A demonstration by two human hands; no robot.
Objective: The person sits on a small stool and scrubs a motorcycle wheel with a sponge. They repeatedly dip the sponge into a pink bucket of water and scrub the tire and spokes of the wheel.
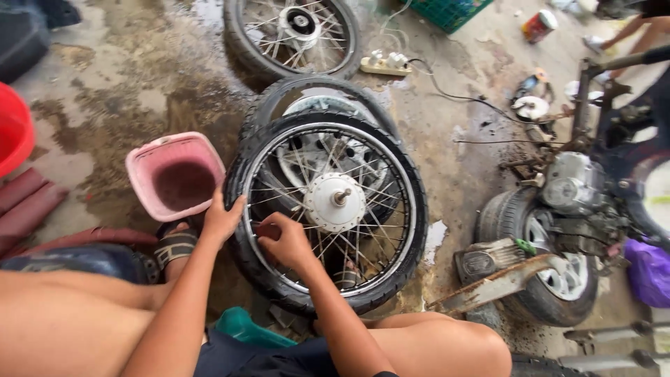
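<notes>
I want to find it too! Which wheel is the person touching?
Start at the pink bucket on the wet concrete floor; the spoked wheel lies just to its right, stacked on another tyre. The left hand grips its black rubber and the right hand is in among the spokes. Only this wheel shows a white hub with an axle sticking up.

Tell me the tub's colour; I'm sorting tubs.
Pink tub, dark liquid inside; head view.

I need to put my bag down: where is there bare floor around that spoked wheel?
Bare wet concrete lies upper left, bordered by the pink basket, red tub and far wheel. A narrower strip runs between the spoked wheel and the motorcycle frame. Near the left hand and right hand it is crowded.
</notes>
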